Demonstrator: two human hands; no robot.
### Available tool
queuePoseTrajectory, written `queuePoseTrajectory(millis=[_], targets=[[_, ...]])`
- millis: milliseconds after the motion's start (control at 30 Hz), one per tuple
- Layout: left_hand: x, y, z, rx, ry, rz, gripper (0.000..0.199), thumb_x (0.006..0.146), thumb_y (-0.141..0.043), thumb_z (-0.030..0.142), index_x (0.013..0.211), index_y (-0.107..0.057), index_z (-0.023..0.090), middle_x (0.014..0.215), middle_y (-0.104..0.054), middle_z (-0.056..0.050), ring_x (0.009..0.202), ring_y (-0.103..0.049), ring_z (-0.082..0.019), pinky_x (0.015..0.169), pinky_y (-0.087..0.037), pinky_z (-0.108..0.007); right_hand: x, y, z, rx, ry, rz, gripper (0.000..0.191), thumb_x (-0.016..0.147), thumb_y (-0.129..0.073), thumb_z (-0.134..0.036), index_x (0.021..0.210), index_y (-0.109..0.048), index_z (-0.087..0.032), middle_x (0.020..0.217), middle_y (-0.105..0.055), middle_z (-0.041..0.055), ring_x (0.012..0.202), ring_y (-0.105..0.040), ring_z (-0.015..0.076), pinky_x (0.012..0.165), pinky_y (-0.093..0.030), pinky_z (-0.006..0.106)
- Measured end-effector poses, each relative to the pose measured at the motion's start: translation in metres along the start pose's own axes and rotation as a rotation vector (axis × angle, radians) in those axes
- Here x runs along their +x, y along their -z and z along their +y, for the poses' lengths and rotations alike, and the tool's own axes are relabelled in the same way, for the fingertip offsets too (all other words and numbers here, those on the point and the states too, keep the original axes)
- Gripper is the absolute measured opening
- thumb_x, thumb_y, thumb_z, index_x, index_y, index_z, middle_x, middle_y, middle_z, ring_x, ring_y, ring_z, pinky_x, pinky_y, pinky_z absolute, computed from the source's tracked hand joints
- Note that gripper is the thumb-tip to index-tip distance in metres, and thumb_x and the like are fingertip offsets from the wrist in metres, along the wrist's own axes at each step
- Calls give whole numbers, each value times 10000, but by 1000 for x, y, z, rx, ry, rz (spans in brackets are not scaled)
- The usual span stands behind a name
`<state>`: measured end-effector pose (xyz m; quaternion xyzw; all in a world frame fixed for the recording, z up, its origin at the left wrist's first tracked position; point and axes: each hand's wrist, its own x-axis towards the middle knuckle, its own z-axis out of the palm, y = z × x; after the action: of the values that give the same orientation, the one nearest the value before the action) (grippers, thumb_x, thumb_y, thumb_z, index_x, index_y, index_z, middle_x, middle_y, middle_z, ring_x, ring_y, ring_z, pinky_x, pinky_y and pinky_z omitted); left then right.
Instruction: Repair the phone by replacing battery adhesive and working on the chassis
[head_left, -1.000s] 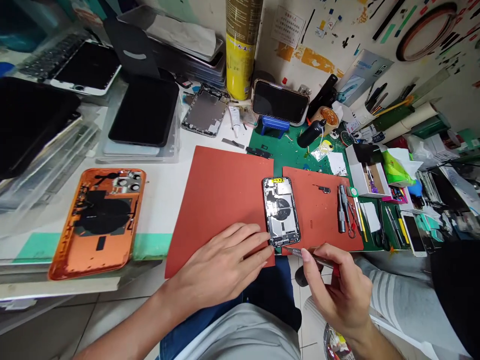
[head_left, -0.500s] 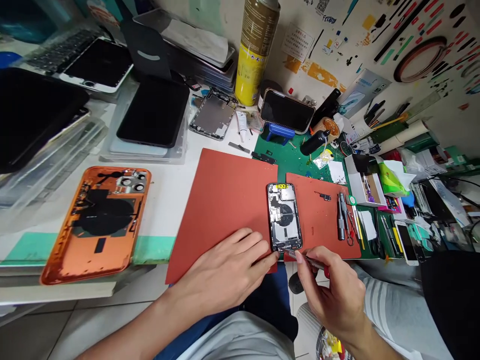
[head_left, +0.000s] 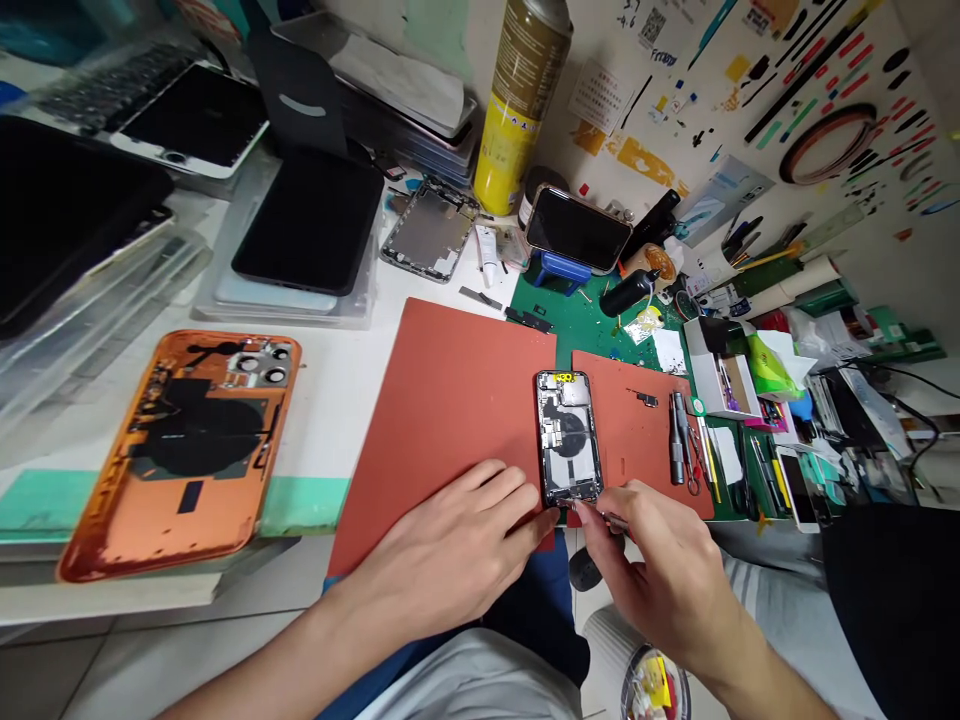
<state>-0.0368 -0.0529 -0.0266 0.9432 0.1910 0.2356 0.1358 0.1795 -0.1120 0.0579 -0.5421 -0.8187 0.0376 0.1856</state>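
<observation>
The opened phone (head_left: 571,440), its inner parts bare, lies upright across the gap between two red-brown mats. My left hand (head_left: 469,545) rests flat on the larger mat (head_left: 450,400), fingers stretched out; one fingertip is at the phone's lower left corner. My right hand (head_left: 660,570) pinches a slim, dark screwdriver (head_left: 615,522) between thumb and fingers. Its tip is at the phone's bottom edge, partly hidden by the thumb. On the smaller mat (head_left: 637,440), a small dark phone part (head_left: 645,399) lies to the right of the phone.
An orange phone back housing (head_left: 199,450) lies at the left table edge. Behind are a black phone screen (head_left: 311,225), a yellow spray can (head_left: 517,110) and a phone on a blue stand (head_left: 577,230). Dark pen-like tools (head_left: 677,438) and scissors (head_left: 694,470) lie right. A bin (head_left: 652,690) stands below.
My right hand has shifted slightly left and up, the screwdriver's tip staying at the phone's bottom edge. My left hand stays in place. The view has tilted a little.
</observation>
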Motion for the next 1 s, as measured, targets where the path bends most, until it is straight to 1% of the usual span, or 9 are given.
queuePoseTrajectory(millis=[167, 300, 400, 500, 600, 667, 767, 867, 1000], targets=[[-1, 0, -1, -20, 10, 13, 168, 1047, -589, 179, 1128, -732, 147, 933, -585, -52, 921, -488, -276, 901, -422, -450, 5, -1, 5, 36, -17, -4, 115, 1101, -621, -167, 1040, -548, -231, 750, -639, -37, 599, -591, 126, 586, -458, 279], [-1, -2, -2, -29, 10, 1, 174, 1048, -580, 166, 1138, -728, 154, 940, -582, -56, 923, -498, -278, 880, -442, -454, 8, 6, 5, 107, 45, -107, 121, 1106, -537, -109, 1063, -539, -222, 824, -627, -3, 681, -558, 148, 625, -453, 286], [-2, -2, -2, -40, 14, 7, 167, 1056, -565, 162, 1065, -731, 165, 946, -584, -60, 943, -516, -279, 894, -456, -461, 10, 11, 4, 127, 55, -181, 118, 1106, -505, -117, 1058, -540, -218, 870, -627, 26, 742, -547, 169, 658, -462, 301], [-1, -1, -3, -45, 2, 35, 196, 1053, -544, 149, 996, -730, 172, 951, -588, -69, 966, -531, -285, 902, -466, -467, 12, 12, 4, 107, 33, -150, 114, 1126, -530, -181, 1023, -528, -228, 806, -605, -5, 685, -513, 157, 630, -429, 297], [0, 1, -4, -39, -18, 45, 222, 1054, -525, 135, 993, -737, 161, 949, -590, -75, 968, -535, -285, 897, -471, -468, 14, 13, 5, 152, 43, -177, 110, 1101, -485, -129, 1059, -528, -222, 842, -621, 8, 711, -530, 161, 647, -442, 296], [0, 1, -4, -41, -25, 42, 233, 1055, -521, 131, 982, -740, 158, 937, -586, -76, 961, -532, -284, 895, -474, -470, 15, 13, 6, 161, 25, -173, 70, 1096, -500, -155, 1077, -533, -214, 884, -645, 30, 741, -557, 171, 661, -463, 302], [0, 2, -4, -47, -25, 35, 237, 1057, -516, 134, 988, -742, 160, 938, -588, -75, 958, -534, -279, 887, -477, -464, 14, 12, 6, 132, 11, -143, 91, 1111, -505, -170, 1040, -527, -224, 836, -639, 11, 703, -546, 166, 644, -452, 299], [-1, 2, -4, -54, -18, 32, 225, 1057, -520, 138, 1005, -737, 165, 940, -593, -69, 941, -536, -271, 864, -480, -451, 12, 11, 5, 140, 40, -156, 97, 1087, -486, -138, 1068, -532, -220, 870, -641, 25, 731, -548, 173, 652, -453, 300], [-1, 3, -3, -57, -1, 32, 197, 1048, -543, 135, 986, -727, 168, 937, -598, -65, 943, -554, -272, 855, -483, -451, 10, 9, 5, 135, 42, -121, 101, 1088, -498, -133, 1063, -518, -229, 832, -620, 4, 696, -530, 167, 630, -429, 298]])
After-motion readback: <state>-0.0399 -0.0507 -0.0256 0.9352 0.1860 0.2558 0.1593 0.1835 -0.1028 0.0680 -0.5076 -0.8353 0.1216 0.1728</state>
